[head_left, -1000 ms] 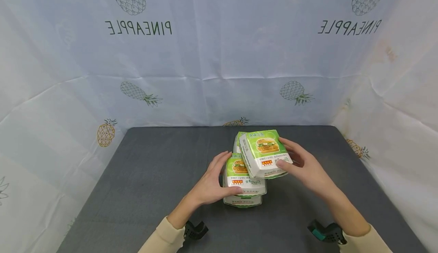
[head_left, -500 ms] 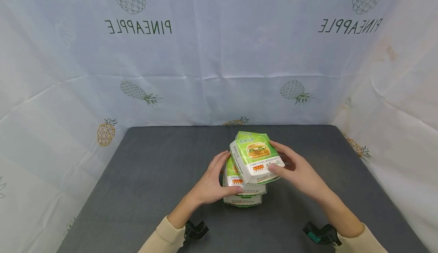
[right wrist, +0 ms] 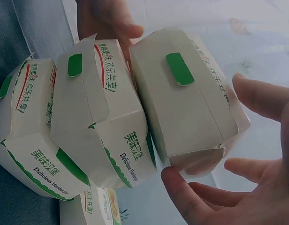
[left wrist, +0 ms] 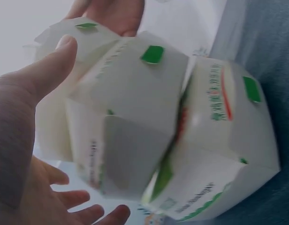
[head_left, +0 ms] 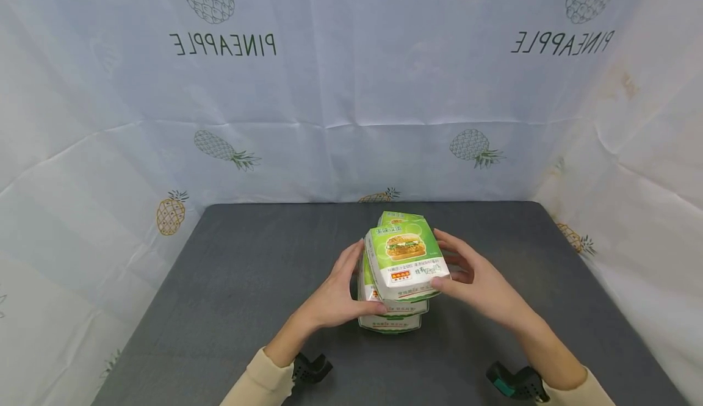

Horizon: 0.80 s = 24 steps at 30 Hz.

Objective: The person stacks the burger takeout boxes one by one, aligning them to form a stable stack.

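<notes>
White and green burger boxes with a printed burger are stacked in the middle. The top burger box sits slightly turned over the middle burger box and bottom burger box. My right hand holds the top box's right side, thumb at its front corner, fingers toward its back edge. My left hand curves round the stack's left side, thumb across the middle box's front, fingertips beside the top box. In the right wrist view the top box hides most of the left hand.
Another burger box shows behind the stack, mostly hidden. The dark grey table runs back to a white pineapple-print cloth, which hangs at the back and both sides. Black wrist cameras sit below both hands.
The top burger box has moved left and down with my right hand and turned straighter over the stack. My left hand has shifted only slightly.
</notes>
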Each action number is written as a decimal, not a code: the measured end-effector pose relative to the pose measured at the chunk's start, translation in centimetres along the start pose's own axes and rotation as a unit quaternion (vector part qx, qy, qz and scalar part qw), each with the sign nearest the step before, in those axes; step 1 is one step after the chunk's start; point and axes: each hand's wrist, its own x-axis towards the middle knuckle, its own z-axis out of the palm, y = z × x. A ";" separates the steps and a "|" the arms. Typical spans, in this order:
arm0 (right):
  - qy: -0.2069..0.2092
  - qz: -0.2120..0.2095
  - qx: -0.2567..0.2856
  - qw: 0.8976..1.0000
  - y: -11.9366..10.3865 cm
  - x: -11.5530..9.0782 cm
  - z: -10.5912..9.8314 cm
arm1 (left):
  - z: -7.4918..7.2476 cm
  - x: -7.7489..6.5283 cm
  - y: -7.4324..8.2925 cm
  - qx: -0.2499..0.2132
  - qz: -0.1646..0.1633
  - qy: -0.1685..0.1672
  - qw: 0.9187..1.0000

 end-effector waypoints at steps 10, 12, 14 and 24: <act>-0.023 -0.021 0.044 0.999 0.3 -0.5 0.4 | -1.5 -1.1 1.8 -0.043 0.020 0.002 0.999; -0.022 -0.027 0.046 0.998 0.3 -0.5 0.6 | -1.5 -1.0 1.9 -0.045 0.033 0.001 0.998; -0.021 -0.031 0.049 0.998 0.4 -0.5 0.9 | -1.5 -1.0 2.0 -0.049 0.043 0.001 0.998; -0.011 -0.045 0.064 0.997 0.4 -0.5 2.4 | -1.2 -0.6 2.3 -0.057 0.048 0.014 0.997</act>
